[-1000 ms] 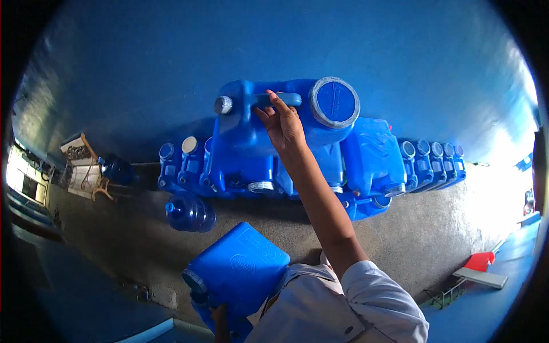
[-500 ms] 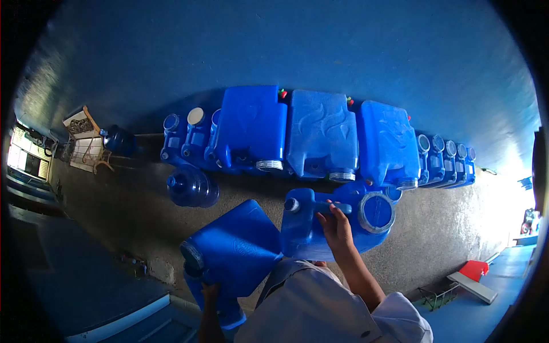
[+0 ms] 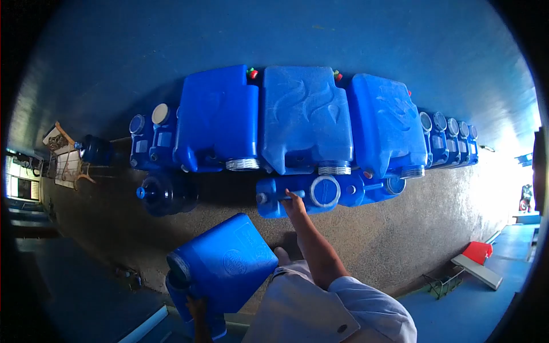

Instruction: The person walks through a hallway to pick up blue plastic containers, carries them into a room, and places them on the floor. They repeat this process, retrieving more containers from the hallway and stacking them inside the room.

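Note:
My right hand [image 3: 295, 203] is closed round the handle of a blue water container [image 3: 274, 210] with a round ribbed cap, low in front of the row along the wall. Beside it, to the right, stands another blue container [image 3: 372, 191]. At the lower left my left hand [image 3: 196, 307] grips a large blue jug [image 3: 229, 260], which hangs tilted beside my body. Its fingers are partly hidden in shadow by the jug's handle.
Large blue containers [image 3: 306, 117] line the wall, with smaller jugs [image 3: 452, 143] at the right. A round bottle [image 3: 168, 194] lies left. A bench [image 3: 67, 163] stands far left; a red object [image 3: 477, 251] and a white board [image 3: 477, 271] are lower right.
The container in my right hand has moved away from my body, towards the row, beside the other low container. The left jug has shifted slightly down and left, still held.

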A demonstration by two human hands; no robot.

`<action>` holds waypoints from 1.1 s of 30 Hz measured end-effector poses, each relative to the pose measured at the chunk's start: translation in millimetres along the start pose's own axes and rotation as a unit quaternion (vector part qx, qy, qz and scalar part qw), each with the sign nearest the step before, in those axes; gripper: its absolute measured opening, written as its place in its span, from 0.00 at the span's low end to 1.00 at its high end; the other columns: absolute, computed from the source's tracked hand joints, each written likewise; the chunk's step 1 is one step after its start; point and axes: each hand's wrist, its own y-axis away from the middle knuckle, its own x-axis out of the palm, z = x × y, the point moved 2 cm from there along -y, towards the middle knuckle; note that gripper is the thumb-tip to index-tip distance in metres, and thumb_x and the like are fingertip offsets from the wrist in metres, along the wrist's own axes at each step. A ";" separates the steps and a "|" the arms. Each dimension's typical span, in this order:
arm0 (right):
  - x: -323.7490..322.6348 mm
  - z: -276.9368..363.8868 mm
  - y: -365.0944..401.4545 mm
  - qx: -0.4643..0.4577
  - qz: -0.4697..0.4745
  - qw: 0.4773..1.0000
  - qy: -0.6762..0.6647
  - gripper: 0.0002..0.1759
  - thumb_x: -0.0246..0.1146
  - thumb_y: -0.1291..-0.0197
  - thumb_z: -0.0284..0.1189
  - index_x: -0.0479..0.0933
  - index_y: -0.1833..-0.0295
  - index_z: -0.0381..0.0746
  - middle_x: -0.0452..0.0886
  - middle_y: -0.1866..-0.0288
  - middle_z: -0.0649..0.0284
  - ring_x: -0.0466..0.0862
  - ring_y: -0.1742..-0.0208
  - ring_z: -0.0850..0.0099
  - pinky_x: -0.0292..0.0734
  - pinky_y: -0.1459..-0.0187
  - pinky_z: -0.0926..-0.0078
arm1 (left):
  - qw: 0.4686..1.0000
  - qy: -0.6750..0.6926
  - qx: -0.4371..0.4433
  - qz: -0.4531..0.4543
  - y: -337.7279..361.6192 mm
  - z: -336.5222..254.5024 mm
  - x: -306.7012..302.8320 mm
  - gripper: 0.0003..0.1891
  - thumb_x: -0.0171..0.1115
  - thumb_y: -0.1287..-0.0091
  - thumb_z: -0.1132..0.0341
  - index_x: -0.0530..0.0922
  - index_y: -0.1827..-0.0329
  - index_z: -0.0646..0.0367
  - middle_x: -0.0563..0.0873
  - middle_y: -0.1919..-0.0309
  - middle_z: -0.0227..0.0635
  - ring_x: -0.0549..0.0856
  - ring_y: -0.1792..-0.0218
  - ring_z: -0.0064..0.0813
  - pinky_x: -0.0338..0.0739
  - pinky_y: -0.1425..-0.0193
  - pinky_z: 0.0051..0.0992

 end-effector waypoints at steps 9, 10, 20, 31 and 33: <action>-19.4 15.5 -91.1 -0.040 0.057 0.998 0.005 0.19 0.59 0.48 0.22 0.67 0.49 0.38 0.72 0.52 0.61 0.73 0.51 0.60 0.69 0.54 0.54 | 0.993 -0.039 0.107 0.016 -21.5 -6.6 46.6 0.51 0.63 0.57 0.50 0.47 0.33 0.66 0.64 0.46 0.64 0.67 0.46 0.60 0.65 0.44 0.44; -15.5 16.9 -94.3 -0.041 0.066 0.997 0.025 0.18 0.58 0.47 0.22 0.67 0.49 0.38 0.72 0.51 0.60 0.72 0.49 0.59 0.68 0.53 0.52 | 0.997 0.017 0.067 0.028 -17.3 -16.6 46.2 0.50 0.63 0.56 0.50 0.48 0.33 0.66 0.64 0.46 0.64 0.67 0.46 0.59 0.66 0.44 0.44; 86.3 52.7 -29.1 -0.093 -0.140 0.978 -0.123 0.13 0.60 0.58 0.23 0.67 0.64 0.38 0.67 0.54 0.56 0.70 0.56 0.64 0.70 0.57 0.59 | 0.983 0.126 0.130 0.035 -35.3 -27.7 69.2 0.41 0.61 0.54 0.49 0.59 0.39 0.63 0.63 0.45 0.61 0.69 0.49 0.60 0.66 0.47 0.46; 207.8 188.4 126.8 -0.257 0.099 0.936 -0.218 0.07 0.58 0.55 0.27 0.68 0.79 0.39 0.68 0.82 0.64 0.68 0.78 0.70 0.72 0.63 0.70 | 0.989 0.136 -0.029 0.055 -14.8 -41.7 49.8 0.50 0.63 0.59 0.49 0.50 0.34 0.63 0.66 0.44 0.57 0.71 0.47 0.51 0.68 0.44 0.40; 213.9 230.9 176.6 -0.261 0.081 0.957 -0.099 0.07 0.59 0.57 0.26 0.68 0.80 0.38 0.67 0.84 0.63 0.68 0.79 0.70 0.72 0.64 0.69 | 0.986 0.154 0.022 0.061 -18.1 -32.7 47.0 0.51 0.63 0.59 0.48 0.49 0.34 0.63 0.65 0.43 0.57 0.70 0.46 0.52 0.67 0.43 0.40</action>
